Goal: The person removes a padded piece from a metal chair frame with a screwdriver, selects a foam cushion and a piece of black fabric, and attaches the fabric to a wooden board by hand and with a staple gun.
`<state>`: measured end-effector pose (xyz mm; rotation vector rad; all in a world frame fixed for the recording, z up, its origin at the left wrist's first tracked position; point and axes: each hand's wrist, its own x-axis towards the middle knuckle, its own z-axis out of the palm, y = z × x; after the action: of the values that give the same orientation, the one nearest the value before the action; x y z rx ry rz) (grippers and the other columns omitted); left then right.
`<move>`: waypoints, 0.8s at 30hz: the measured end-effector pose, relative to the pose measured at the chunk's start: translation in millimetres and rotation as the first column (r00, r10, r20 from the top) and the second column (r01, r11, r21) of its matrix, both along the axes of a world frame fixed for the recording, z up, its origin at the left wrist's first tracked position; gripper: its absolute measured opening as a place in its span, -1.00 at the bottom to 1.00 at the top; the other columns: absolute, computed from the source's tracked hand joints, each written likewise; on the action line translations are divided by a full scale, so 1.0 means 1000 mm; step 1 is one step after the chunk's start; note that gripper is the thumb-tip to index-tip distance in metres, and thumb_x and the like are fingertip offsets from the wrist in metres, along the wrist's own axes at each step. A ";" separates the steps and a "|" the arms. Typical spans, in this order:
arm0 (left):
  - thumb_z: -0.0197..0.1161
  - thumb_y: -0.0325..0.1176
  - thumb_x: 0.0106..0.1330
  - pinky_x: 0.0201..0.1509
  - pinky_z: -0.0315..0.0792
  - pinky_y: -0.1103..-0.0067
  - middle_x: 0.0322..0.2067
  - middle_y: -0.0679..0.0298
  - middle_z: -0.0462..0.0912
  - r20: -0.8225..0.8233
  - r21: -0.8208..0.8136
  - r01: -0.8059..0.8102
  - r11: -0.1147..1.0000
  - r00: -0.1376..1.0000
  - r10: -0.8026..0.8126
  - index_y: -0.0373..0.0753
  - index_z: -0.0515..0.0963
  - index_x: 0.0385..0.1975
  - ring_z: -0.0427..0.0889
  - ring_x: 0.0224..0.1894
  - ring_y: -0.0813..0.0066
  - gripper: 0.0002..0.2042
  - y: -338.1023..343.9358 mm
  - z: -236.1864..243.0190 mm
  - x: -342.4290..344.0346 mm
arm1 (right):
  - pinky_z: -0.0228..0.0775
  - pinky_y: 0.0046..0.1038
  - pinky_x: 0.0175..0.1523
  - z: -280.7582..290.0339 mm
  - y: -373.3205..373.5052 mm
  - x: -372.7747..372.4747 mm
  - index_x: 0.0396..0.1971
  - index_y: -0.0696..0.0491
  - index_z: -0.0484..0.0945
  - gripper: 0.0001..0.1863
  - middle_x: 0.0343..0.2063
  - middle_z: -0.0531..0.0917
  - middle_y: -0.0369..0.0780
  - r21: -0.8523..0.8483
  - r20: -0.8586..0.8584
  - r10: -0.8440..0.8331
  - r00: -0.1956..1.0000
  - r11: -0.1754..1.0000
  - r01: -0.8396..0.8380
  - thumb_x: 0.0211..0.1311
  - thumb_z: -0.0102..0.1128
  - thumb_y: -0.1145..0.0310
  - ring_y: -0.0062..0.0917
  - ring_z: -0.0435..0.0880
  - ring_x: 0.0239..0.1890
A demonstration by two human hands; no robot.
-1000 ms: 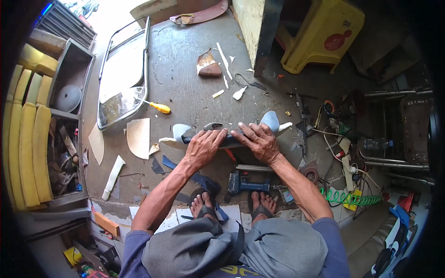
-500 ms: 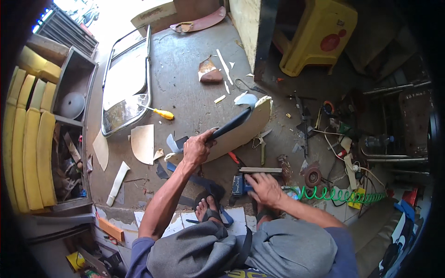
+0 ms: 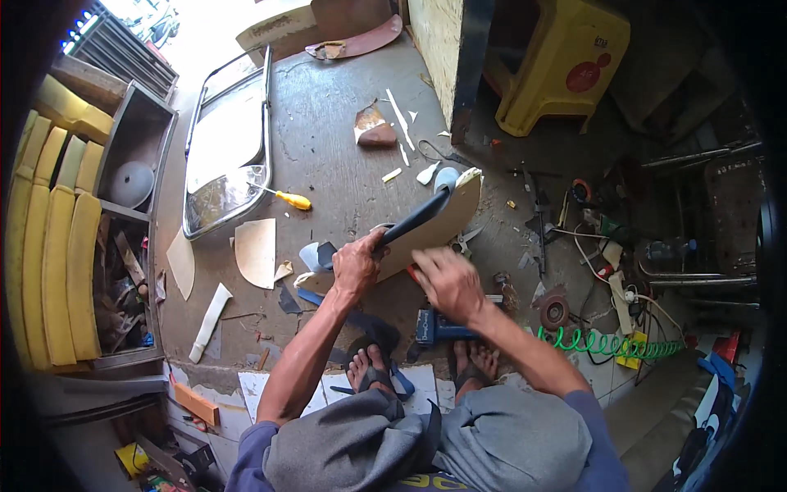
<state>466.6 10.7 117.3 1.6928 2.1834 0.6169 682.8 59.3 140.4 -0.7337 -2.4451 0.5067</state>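
Observation:
My left hand (image 3: 357,266) grips a long curved wooden panel (image 3: 434,234) with dark blue covering along its upper edge, tilted up toward the far right above the concrete floor. My right hand (image 3: 447,283) hovers just below the panel's lower face, fingers spread and blurred, holding nothing. A blue power tool (image 3: 438,328) lies on the floor under my right wrist, near my sandalled feet (image 3: 373,373).
A yellow-handled screwdriver (image 3: 291,199) lies by a chrome-framed window (image 3: 225,156). Pale cut-out pieces (image 3: 256,250) lie left of my hands. A yellow stool (image 3: 561,70) stands far right, a green coiled hose (image 3: 611,344) and tools at right, yellow cushions (image 3: 49,246) at left.
The panel lay flat under both hands; my left hand tilted it up on edge. My right hand dropped to the floor by the blue tool, then rose back under the panel.

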 end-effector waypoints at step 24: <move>0.14 -0.04 0.38 -0.25 0.50 0.08 -0.39 -0.04 0.69 -0.016 -0.158 -0.120 0.980 0.993 0.119 0.04 0.56 0.04 0.68 -0.30 -0.13 -0.68 0.011 0.001 0.011 | 0.39 -0.16 0.08 -0.020 -0.005 0.047 0.01 0.18 0.45 -0.52 -0.07 0.52 -0.04 -0.184 0.158 0.067 0.985 0.982 -0.037 0.03 0.26 0.43 -0.11 0.52 -0.01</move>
<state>477.3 22.0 118.3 1.4945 2.2852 0.4540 729.5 53.9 120.4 -0.8152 -2.6009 0.7225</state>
